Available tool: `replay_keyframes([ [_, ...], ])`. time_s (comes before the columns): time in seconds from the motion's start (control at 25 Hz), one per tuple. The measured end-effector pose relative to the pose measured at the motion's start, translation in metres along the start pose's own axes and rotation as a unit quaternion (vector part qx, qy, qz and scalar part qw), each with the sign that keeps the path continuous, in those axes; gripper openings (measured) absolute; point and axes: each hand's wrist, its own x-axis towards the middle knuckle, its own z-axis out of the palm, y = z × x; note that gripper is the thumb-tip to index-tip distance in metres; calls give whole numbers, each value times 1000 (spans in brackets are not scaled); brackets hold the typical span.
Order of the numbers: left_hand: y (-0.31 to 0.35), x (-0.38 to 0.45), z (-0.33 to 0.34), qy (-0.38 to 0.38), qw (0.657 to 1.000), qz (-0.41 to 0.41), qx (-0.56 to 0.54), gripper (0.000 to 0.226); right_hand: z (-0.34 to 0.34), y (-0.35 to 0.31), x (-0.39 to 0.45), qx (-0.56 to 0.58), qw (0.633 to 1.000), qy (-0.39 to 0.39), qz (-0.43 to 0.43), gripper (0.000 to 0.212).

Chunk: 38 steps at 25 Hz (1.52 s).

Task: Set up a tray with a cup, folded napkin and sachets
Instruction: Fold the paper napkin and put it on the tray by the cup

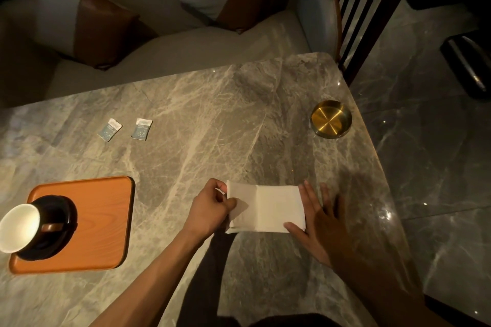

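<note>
A white napkin (268, 207) lies folded into a rectangle on the marble table, near its front edge. My left hand (210, 207) pinches the napkin's left edge with curled fingers. My right hand (316, 220) lies flat with straight fingers on its right edge. An orange tray (103, 220) sits at the front left. On the tray stands a white-lined cup (18, 227) on a dark saucer (57, 225). Two small sachets, one on the left (109, 129) and one on the right (142, 128), lie on the table beyond the tray.
A round brass ashtray (330, 119) stands near the table's far right corner. A sofa with cushions (103, 29) runs along the far side of the table. A dark slatted chair back (364, 8) stands at the right, over a glossy floor.
</note>
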Motion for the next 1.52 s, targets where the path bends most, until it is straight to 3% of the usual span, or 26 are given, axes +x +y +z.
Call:
replay_keyframes([
  [0.16, 6, -5, 13, 15, 1000, 1, -15, 21, -1, 30, -15, -34, 999, -22, -37, 109],
  [1.32, 44, 3, 133, -15, 994, 16, 107, 30, 4, 31, -16, -22, 999, 18, -30, 96],
  [1.52, 32, 5, 138, -70, 992, 47, 92, 29, 5, 32, -16, -22, 999, 21, -31, 94],
])
